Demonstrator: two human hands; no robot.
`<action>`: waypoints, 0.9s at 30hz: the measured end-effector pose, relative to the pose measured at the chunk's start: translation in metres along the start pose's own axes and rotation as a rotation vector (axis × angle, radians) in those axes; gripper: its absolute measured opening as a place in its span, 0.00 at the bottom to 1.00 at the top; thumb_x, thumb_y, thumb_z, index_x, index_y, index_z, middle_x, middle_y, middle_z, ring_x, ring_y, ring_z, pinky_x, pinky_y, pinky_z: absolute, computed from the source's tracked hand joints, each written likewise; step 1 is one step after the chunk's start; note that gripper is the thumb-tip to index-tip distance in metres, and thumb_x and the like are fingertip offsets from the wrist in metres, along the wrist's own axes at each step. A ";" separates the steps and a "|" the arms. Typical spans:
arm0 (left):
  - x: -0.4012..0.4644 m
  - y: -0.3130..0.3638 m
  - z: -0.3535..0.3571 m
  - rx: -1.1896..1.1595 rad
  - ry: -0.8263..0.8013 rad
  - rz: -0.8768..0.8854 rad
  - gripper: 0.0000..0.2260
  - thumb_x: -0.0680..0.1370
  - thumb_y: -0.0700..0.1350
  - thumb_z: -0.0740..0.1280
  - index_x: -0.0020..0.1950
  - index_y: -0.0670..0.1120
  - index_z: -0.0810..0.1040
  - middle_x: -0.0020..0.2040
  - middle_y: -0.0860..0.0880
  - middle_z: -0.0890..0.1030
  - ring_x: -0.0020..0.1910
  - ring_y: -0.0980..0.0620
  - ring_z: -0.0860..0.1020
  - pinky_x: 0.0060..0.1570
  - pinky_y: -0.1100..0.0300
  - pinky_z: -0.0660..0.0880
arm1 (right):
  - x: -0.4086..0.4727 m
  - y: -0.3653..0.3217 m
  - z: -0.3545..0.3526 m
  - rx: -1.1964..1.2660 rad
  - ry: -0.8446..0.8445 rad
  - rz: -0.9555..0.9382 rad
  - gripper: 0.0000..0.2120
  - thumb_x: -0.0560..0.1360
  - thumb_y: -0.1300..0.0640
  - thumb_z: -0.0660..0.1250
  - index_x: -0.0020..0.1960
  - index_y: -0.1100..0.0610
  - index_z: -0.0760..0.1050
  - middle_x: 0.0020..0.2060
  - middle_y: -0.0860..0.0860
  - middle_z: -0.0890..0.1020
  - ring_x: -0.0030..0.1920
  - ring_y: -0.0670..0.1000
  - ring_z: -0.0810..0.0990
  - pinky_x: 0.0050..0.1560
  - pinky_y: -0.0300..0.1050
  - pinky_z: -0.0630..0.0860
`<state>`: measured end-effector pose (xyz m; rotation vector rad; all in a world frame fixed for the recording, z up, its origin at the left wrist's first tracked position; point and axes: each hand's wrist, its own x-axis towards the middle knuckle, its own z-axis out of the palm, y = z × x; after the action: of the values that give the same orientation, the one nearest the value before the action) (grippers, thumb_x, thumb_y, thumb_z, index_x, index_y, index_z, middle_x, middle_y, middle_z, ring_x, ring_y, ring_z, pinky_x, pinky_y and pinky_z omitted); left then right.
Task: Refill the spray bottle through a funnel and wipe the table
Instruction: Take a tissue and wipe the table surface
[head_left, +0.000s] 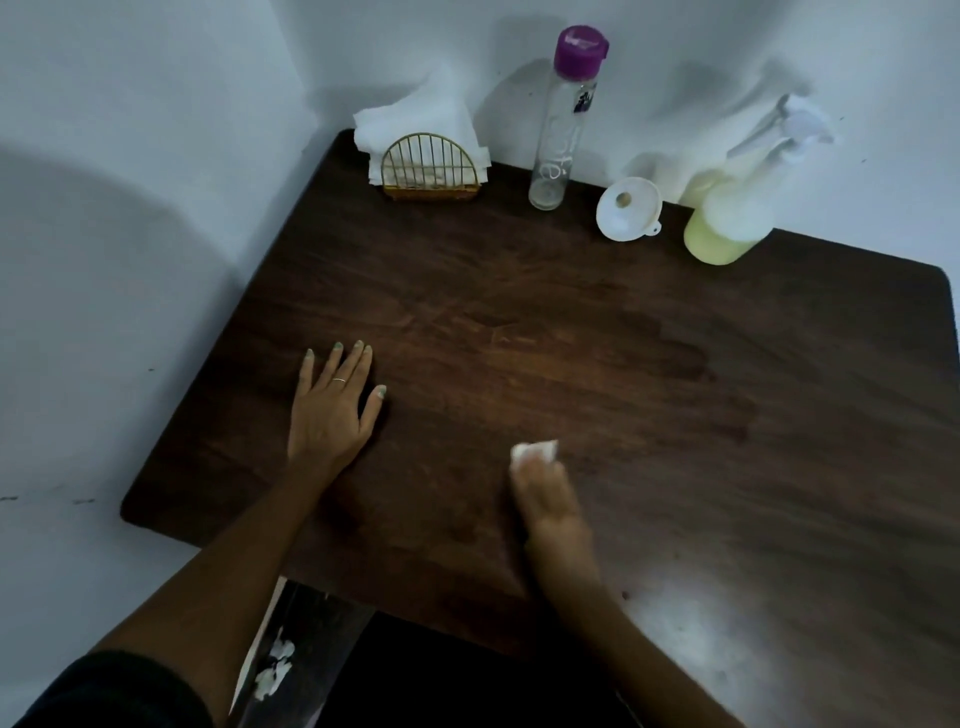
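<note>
Presently we found our right hand (545, 488) clenched on a soft, light tissue wad (535, 451) near the table's (727, 415) near edge; left hand (330, 410) lay flat, released.

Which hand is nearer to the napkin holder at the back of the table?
The left hand. It lies flat on the table, in front of the napkin holder. The right hand, holding a tissue, is closer to the person and further right.
</note>
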<state>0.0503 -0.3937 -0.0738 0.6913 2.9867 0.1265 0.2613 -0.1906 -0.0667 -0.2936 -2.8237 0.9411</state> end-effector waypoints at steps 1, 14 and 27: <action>0.000 0.000 0.001 0.013 -0.005 0.004 0.29 0.79 0.57 0.46 0.74 0.41 0.65 0.73 0.43 0.69 0.74 0.44 0.63 0.75 0.47 0.47 | -0.009 -0.016 0.019 -0.079 -0.067 -0.156 0.24 0.72 0.63 0.69 0.68 0.60 0.71 0.72 0.55 0.67 0.72 0.54 0.64 0.75 0.48 0.54; -0.034 0.077 -0.020 -0.368 0.151 -0.129 0.26 0.80 0.57 0.50 0.69 0.44 0.73 0.68 0.46 0.76 0.70 0.53 0.70 0.75 0.54 0.38 | 0.041 -0.021 -0.035 0.962 -0.042 0.654 0.19 0.74 0.72 0.60 0.50 0.52 0.82 0.50 0.49 0.84 0.54 0.49 0.82 0.57 0.43 0.77; -0.047 0.143 -0.049 -1.269 -0.276 -0.339 0.02 0.74 0.39 0.72 0.45 0.45 0.84 0.37 0.50 0.84 0.37 0.58 0.82 0.40 0.63 0.78 | 0.052 -0.014 -0.058 1.440 -0.149 0.867 0.10 0.74 0.68 0.66 0.55 0.62 0.77 0.48 0.59 0.84 0.46 0.54 0.84 0.41 0.41 0.81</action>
<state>0.1499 -0.2891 -0.0086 0.0189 2.0474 1.5182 0.2205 -0.1561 -0.0084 -1.1772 -1.2936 2.7774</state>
